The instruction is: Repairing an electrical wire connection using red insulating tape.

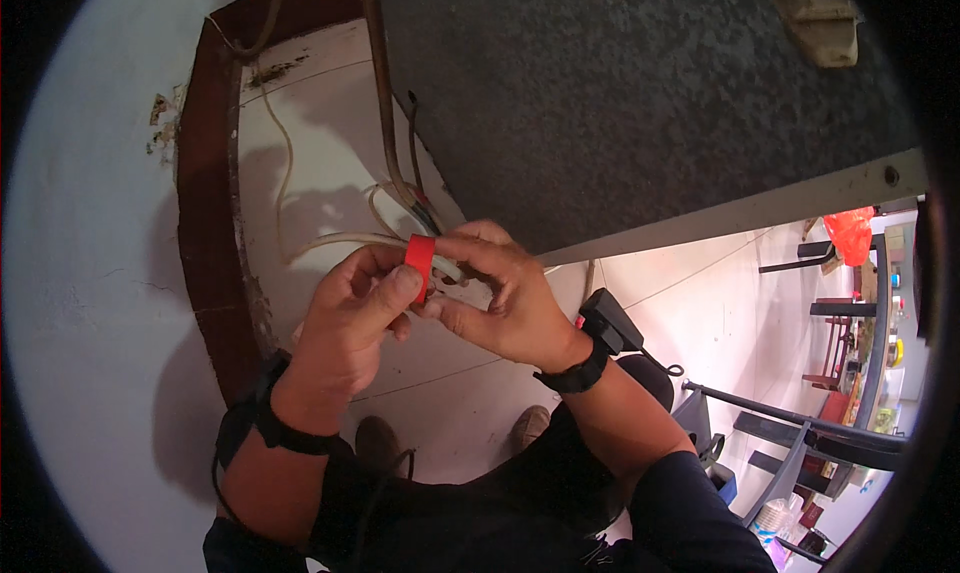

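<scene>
A flat red strip (pixel 421 253), apparently tape, is pinched between my two hands in front of a pale hose (pixel 446 269). My left hand (pixel 355 318) is closed on it, thumb pressed against its face. The curled fingers of my right hand (pixel 510 303) are on its other side and around the hose end, partly hidden. Behind my hands, a brown pipe (pixel 385 133), thinner dark cables (pixel 413 123) and a looping thin white cable (pixel 283 133) run over the pale tiles.
A large dark grey panel (pixel 640 103) fills the upper right, beside a pale wall (pixel 100 273) with brown skirting (pixel 205 263) on the left. My shoes (pixel 377 443) are below. At the right stand dark-framed furniture (pixel 840 433) and a red plastic bag (pixel 848 235).
</scene>
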### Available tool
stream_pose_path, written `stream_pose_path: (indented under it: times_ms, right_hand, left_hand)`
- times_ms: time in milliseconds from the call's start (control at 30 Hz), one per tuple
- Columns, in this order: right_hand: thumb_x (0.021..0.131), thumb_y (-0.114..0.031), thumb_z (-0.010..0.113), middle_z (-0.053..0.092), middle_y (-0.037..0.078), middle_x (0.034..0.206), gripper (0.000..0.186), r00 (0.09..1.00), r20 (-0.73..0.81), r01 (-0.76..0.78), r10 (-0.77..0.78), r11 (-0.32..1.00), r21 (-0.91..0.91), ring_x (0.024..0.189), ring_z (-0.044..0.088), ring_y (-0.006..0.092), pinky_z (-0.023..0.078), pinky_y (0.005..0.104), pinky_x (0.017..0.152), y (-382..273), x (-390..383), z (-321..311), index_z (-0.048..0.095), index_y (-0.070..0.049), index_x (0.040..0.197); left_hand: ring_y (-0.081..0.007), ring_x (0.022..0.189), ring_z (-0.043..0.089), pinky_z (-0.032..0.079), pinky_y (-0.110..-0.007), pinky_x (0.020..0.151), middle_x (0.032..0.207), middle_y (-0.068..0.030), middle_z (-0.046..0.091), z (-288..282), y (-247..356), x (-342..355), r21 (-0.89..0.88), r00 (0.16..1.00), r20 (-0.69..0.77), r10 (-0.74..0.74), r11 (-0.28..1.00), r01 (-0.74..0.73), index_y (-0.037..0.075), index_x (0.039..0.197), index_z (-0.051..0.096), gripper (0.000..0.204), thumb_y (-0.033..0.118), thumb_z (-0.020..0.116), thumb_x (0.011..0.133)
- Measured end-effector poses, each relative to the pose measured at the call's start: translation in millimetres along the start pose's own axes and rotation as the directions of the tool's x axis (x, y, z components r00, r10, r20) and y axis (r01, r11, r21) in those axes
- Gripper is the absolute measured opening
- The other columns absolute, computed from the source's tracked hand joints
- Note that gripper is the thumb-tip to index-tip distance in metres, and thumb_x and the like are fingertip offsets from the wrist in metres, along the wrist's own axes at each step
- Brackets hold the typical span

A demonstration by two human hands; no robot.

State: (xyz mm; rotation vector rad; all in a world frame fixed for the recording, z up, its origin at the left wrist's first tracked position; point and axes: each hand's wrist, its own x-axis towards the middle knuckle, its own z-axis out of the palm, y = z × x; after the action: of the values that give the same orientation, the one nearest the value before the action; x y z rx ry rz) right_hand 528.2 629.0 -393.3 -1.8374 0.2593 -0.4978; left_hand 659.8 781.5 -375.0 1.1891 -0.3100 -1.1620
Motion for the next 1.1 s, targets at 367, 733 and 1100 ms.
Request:
stream_pose_path:
  times_ms: [367, 733, 1100]
  right_hand:
    - [0.081, -0.025, 0.087, 0.064, 0.009, 0.110, 0.051, 0.988, 0.038, -0.153, 0.150, 0.979, 0.132, 0.098, 0.063, 0.0161, 0.053, 0.0311, 0.084, 8, -3, 0, 0.067, -0.002, 0.122]
    - [0.106, -0.027, 0.057, 0.065, 0.002, 0.093, 0.028, 0.916, 0.145, -0.389, 0.375, 0.734, 0.557, 0.089, 0.060, 0.0116, 0.051, 0.0294, 0.083, 4, 2, 5, 0.065, -0.001, 0.106]
    - [0.098, -0.016, 0.070, 0.068, 0.005, 0.097, 0.028, 0.973, 0.037, -0.220, 0.226, 0.877, 0.428, 0.091, 0.066, 0.0123, 0.055, 0.0300, 0.081, -2, 2, 12, 0.060, 0.002, 0.116]
  left_hand:
    - [-0.0116, 0.088, 0.063, 0.050, -0.025, 0.068, 0.104, -0.0044, 0.067, -2, -8, 7, -0.147, 0.999, 0.006, -0.051, 0.988, 0.052, 0.004, 0.114, 0.060, 0.031, 0.032, 0.062, 0.103]
    - [-0.0124, 0.080, 0.066, 0.051, -0.026, 0.067, 0.091, -0.0057, 0.069, 0, -16, 14, 0.047, 0.997, -0.018, 0.076, 0.996, -0.075, 0.003, 0.107, 0.061, 0.018, 0.020, 0.056, 0.106]
    - [-0.0120, 0.077, 0.063, 0.052, -0.027, 0.067, 0.090, -0.0067, 0.067, 3, -23, 12, 0.079, 0.977, -0.087, 0.197, 0.979, -0.190, 0.001, 0.104, 0.059, 0.013, 0.012, 0.052, 0.107]
